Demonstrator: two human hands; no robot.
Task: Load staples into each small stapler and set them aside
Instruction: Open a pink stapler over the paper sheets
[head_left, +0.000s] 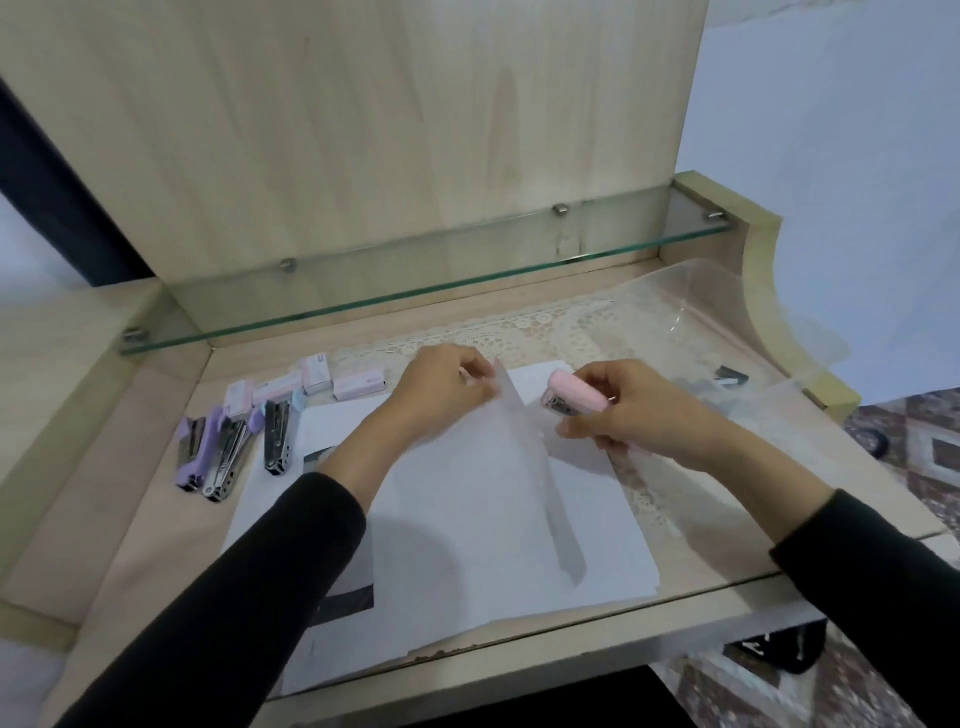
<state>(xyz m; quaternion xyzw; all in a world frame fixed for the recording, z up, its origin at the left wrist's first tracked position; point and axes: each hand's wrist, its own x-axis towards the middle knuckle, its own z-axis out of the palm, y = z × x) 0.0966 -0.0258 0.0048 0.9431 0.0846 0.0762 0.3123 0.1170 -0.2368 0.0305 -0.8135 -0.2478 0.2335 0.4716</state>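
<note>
The pink stapler (574, 397) sits in the right hand (634, 410), fingers curled round its rear half, its nose pointing left toward a lifted sheet (519, 415). The left hand (441, 384) pinches that sheet near its top edge and holds it up off the paper stack (493, 530) beneath. Whether the stapler's jaw is shut cannot be told for sure; only a dark underside shows at the nose.

The step looks like a trial staple on the sheet, to prove the load. To do it well, keep the sheet taut, feed its edge squarely into the stapler's mouth, and squeeze once, firmly — a half press may jam the strip. Then the stapler can go aside, away from the unfilled ones.

To the left, well apart from both hands, three open staplers (231, 452) lie side by side on the desk (130, 467), lids hinged back — they probably await loading. Just behind them small staple boxes (317, 374) stand in a loose row. A glass shelf (415, 280) runs along the back.
</note>
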